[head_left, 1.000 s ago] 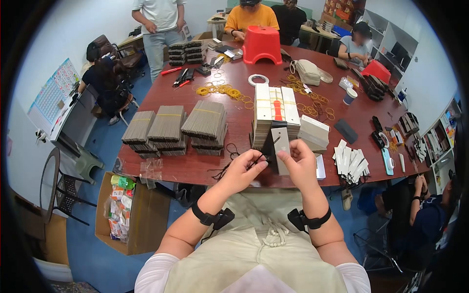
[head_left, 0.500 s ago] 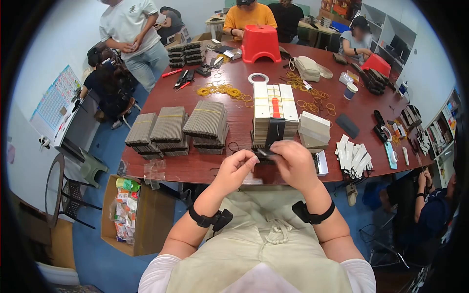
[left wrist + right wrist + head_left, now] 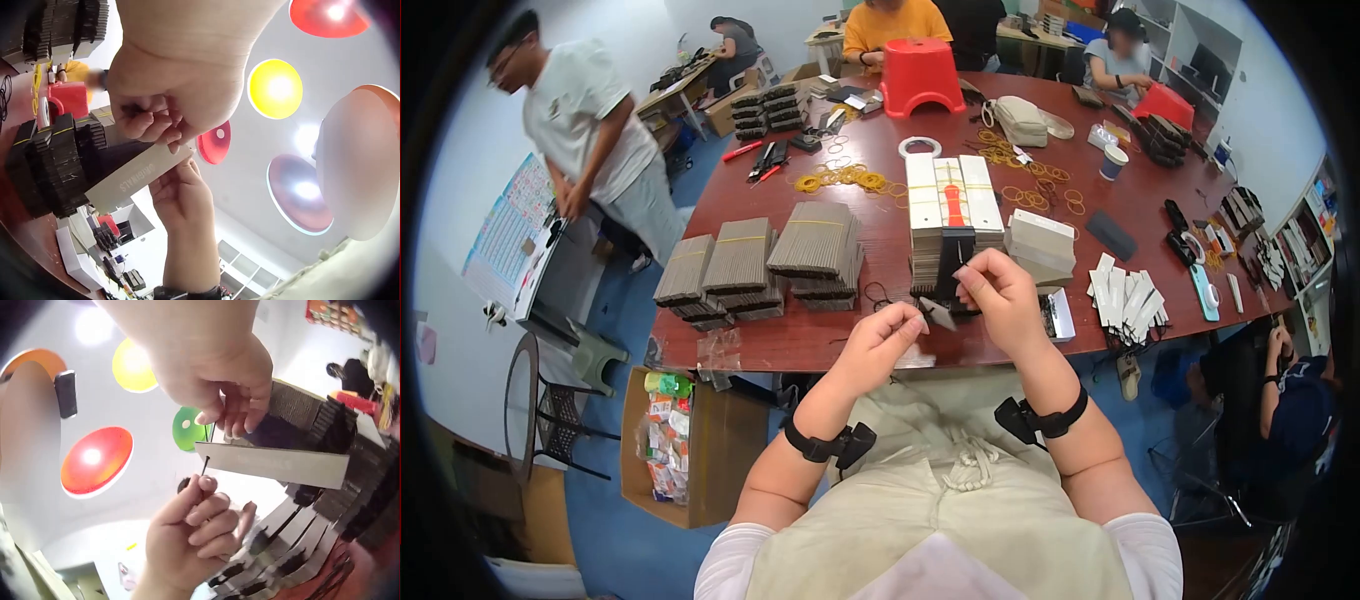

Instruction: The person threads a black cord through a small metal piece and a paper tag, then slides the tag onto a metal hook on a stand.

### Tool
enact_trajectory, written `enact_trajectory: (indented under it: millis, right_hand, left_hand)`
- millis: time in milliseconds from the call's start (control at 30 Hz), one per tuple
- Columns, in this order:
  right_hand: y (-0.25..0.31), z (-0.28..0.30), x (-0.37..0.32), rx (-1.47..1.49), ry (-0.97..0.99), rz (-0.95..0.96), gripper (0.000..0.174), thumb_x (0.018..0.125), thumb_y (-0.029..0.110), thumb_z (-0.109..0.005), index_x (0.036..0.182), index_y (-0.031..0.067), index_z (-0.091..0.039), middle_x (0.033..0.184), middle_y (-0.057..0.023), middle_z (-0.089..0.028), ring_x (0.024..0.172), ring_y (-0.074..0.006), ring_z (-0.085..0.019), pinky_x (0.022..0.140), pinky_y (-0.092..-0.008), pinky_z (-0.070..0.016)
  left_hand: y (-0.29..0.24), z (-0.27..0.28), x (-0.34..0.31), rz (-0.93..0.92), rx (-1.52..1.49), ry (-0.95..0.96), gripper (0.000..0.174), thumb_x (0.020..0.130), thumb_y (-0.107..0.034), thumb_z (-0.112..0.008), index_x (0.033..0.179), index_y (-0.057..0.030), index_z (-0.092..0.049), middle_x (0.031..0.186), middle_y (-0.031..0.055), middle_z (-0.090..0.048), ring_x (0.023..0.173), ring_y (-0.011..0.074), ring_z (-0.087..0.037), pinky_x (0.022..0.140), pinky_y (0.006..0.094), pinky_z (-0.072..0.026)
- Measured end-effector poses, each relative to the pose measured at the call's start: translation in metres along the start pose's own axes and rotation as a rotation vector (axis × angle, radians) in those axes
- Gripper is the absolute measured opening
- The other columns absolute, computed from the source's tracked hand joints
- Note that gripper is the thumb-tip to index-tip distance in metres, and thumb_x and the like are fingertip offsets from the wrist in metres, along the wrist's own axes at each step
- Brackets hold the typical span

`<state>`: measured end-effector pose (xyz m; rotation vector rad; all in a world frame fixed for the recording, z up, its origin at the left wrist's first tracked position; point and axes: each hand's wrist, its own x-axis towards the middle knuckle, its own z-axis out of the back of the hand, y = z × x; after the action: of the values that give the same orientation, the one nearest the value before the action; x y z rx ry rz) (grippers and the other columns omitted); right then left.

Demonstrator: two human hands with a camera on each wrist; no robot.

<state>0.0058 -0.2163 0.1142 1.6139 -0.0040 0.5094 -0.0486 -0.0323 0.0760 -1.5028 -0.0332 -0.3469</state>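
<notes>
A pale grey card tag (image 3: pixel 938 314) hangs between the two hands, close in front of the stacks. Lettering reading "ORIGINALS" runs along its face (image 3: pixel 128 182) in the left wrist view. A thin black cord (image 3: pixel 206 465) passes through the hole at the tag's end. My left hand (image 3: pixel 880 345) pinches this cord between thumb and forefinger. On the tag's other side, my right hand (image 3: pixel 1004 300) pinches the cord too, its fingers bent. Just beyond stands a tall stack of white tags (image 3: pixel 923 212), with a black strip (image 3: pixel 956 262) down its front.
Banded stacks of grey tags (image 3: pixel 813 240) stand at left. Loose white tags (image 3: pixel 1122 305) fan out at right. Yellow rubber bands (image 3: pixel 855 178), a tape roll (image 3: pixel 919 147) and a red stool (image 3: pixel 922 75) lie farther back. An open carton (image 3: pixel 725 450) is on the floor.
The right hand has let go of the tag's body and moved up and right to the cord. The tag has turned from upright to slanting between the hands. A standing person has walked left.
</notes>
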Motion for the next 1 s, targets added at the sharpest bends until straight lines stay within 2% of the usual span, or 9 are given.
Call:
enact_trajectory:
  millis: [167,267,400,600,700,800,833,933,1000]
  right_hand:
    - [0.005,0.002,0.000,0.632,0.048,-0.119,0.012,0.088,0.013,-0.055,0.088,0.0014,-0.059,0.078,-0.0047,-0.060,0.062,-0.0089,-0.051,0.056,-0.0216,-0.0401]
    - [0.006,0.008,-0.002,0.768,0.122,-0.246,0.020,0.088,0.011,-0.054,0.102,-0.0013,-0.058,0.080,-0.0071,-0.061,0.062,-0.0105,-0.050,0.056,-0.0224,-0.0396]
    - [-0.001,0.016,-0.007,0.912,0.197,-0.205,0.031,0.088,0.008,-0.049,0.116,-0.0048,-0.052,0.081,-0.0113,-0.061,0.063,-0.0133,-0.050,0.056,-0.0252,-0.0391]
    - [-0.022,0.022,-0.019,0.748,0.060,-0.228,0.031,0.087,0.004,-0.050,0.117,-0.0033,-0.052,0.082,-0.0139,-0.063,0.059,-0.0133,-0.053,0.053,-0.0231,-0.0408]
    - [-0.007,0.011,-0.022,0.527,0.062,-0.298,0.033,0.083,0.001,-0.057,0.115,-0.0023,-0.054,0.087,-0.0103,-0.065,0.059,-0.0096,-0.053,0.051,-0.0202,-0.0413]
    - [0.011,-0.004,-0.023,0.351,0.075,-0.340,0.032,0.080,-0.001,-0.060,0.112,-0.0010,-0.058,0.088,-0.0069,-0.065,0.062,-0.0068,-0.055,0.049,-0.0181,-0.0428]
    - [0.012,-0.008,-0.023,0.348,0.111,-0.359,0.031,0.080,-0.001,-0.060,0.111,-0.0007,-0.058,0.087,-0.0066,-0.065,0.063,-0.0067,-0.056,0.049,-0.0178,-0.0432]
    - [0.007,-0.008,-0.024,0.302,0.170,-0.387,0.017,0.081,0.000,-0.059,0.098,-0.0006,-0.060,0.080,-0.0049,-0.063,0.064,-0.0063,-0.057,0.049,-0.0174,-0.0446]
    - [0.003,-0.004,-0.023,0.265,0.182,-0.383,0.010,0.082,0.000,-0.057,0.092,-0.0002,-0.059,0.077,-0.0042,-0.062,0.062,-0.0066,-0.057,0.049,-0.0180,-0.0448]
  left_hand:
    - [-0.002,0.009,-0.002,0.160,-0.183,0.060,0.018,0.092,-0.016,-0.049,0.090,-0.0011,-0.059,0.073,-0.0027,-0.053,0.065,0.0054,-0.045,0.058,0.0185,-0.0373]
    - [0.001,0.010,-0.003,0.186,-0.240,-0.003,0.013,0.090,-0.011,-0.051,0.093,-0.0004,-0.058,0.074,-0.0009,-0.055,0.061,0.0058,-0.046,0.056,0.0185,-0.0382]
    - [-0.001,0.011,-0.004,0.216,-0.255,-0.159,0.011,0.084,-0.002,-0.058,0.094,0.0014,-0.061,0.080,0.0036,-0.061,0.065,0.0070,-0.052,0.060,0.0194,-0.0431]
    - [0.004,0.012,-0.006,0.088,-0.121,-0.208,0.017,0.081,0.002,-0.060,0.098,-0.0007,-0.061,0.083,0.0036,-0.063,0.073,0.0097,-0.056,0.065,0.0234,-0.0466]
    - [-0.023,0.008,-0.002,-0.115,0.258,-0.170,0.022,0.079,0.004,-0.059,0.099,-0.0024,-0.061,0.082,0.0061,-0.062,0.076,0.0160,-0.058,0.068,0.0275,-0.0472]
    - [-0.053,-0.004,0.007,-0.413,0.505,-0.139,0.022,0.077,0.006,-0.059,0.097,-0.0022,-0.062,0.084,0.0075,-0.060,0.075,0.0172,-0.059,0.068,0.0260,-0.0481]
    - [-0.057,-0.009,0.012,-0.546,0.573,-0.145,0.025,0.075,0.007,-0.059,0.098,-0.0024,-0.061,0.086,0.0100,-0.058,0.075,0.0211,-0.059,0.066,0.0268,-0.0484]
    - [-0.060,-0.009,0.014,-0.525,0.643,-0.075,0.027,0.076,0.007,-0.059,0.101,-0.0024,-0.060,0.093,0.0107,-0.059,0.080,0.0193,-0.060,0.068,0.0277,-0.0491]
    - [-0.050,-0.006,0.008,-0.388,0.538,-0.187,0.028,0.076,0.006,-0.059,0.103,-0.0016,-0.060,0.095,0.0107,-0.059,0.082,0.0181,-0.060,0.072,0.0281,-0.0489]
